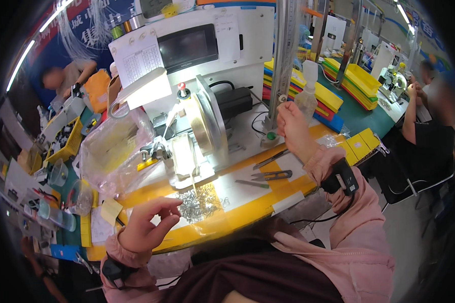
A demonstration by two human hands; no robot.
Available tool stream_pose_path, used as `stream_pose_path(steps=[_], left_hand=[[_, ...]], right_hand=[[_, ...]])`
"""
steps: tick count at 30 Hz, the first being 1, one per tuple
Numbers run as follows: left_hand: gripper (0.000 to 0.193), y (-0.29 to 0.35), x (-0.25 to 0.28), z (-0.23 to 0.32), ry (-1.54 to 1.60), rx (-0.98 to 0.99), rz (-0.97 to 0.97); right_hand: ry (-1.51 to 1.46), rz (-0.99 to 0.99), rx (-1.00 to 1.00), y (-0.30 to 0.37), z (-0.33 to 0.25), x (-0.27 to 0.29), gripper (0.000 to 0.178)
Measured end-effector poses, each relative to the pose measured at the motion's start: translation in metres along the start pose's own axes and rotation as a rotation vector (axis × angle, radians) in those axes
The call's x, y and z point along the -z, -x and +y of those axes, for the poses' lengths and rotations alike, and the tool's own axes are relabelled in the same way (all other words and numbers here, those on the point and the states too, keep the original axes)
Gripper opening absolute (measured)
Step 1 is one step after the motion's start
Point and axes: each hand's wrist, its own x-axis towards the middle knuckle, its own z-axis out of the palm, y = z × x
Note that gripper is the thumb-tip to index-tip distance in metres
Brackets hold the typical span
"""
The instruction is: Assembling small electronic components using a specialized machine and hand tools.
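My left hand (151,222) is over the front edge of the bench, beside a loose pile of small, dark, wiry pieces (196,206). Its thumb and forefinger are apart, and nothing shows between them. Raised at the right, my right hand (297,132) has its fingers curled together in front of a metal post (282,55) and near a clear spray bottle (307,96). Whatever those fingers hold, if anything, is hidden. Behind the pile stands a lit machine with a large round wheel (197,126) and a narrow feed track (183,156).
Thread snips (274,175), tweezers (271,159) and a thin green-ended tool (253,184) lie right of the pile. A clear plastic bag (114,151) rests at left. Yellow boxes (360,146) and stacked coloured trays (354,83) are at right. Other people sit at both sides.
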Motion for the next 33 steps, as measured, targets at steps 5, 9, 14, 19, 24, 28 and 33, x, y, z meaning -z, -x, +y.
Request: stream_pose_path(steps=[5, 9, 14, 19, 24, 28, 33], left_hand=[[0.047, -0.024, -0.007, -0.004, 0.111, -0.057, 0.083], [0.073, -0.054, -0.005, -0.017, 0.245, -0.074, -0.078], [0.065, -0.094, -0.023, -0.03, 0.467, 0.06, -0.019], [0.036, -0.127, -0.033, -0.02, 0.623, 0.038, 0.102], [0.036, -0.125, -0.026, -0.027, 0.665, -0.029, 0.11], [0.039, -0.055, -0.002, -0.031, 0.174, -0.039, 0.182], [0.038, 0.047, 0.031, -0.067, 0.246, -0.12, 0.393]], right_hand=[[0.142, -0.035, 0.09, 0.018, 0.007, -0.032, 0.012], [-0.033, -0.084, -0.024, 0.013, -0.003, -0.033, 0.009], [0.051, -0.272, -0.232, 0.006, -0.002, -0.067, 0.011], [0.1, -0.39, -0.204, -0.013, 0.001, -0.101, 0.013], [0.107, -0.413, -0.254, 0.0, -0.013, -0.125, 0.019], [0.451, -0.531, -0.24, 0.005, -0.03, -0.068, 0.014], [0.714, -0.577, -0.13, 0.073, 0.002, -0.037, 0.011]])
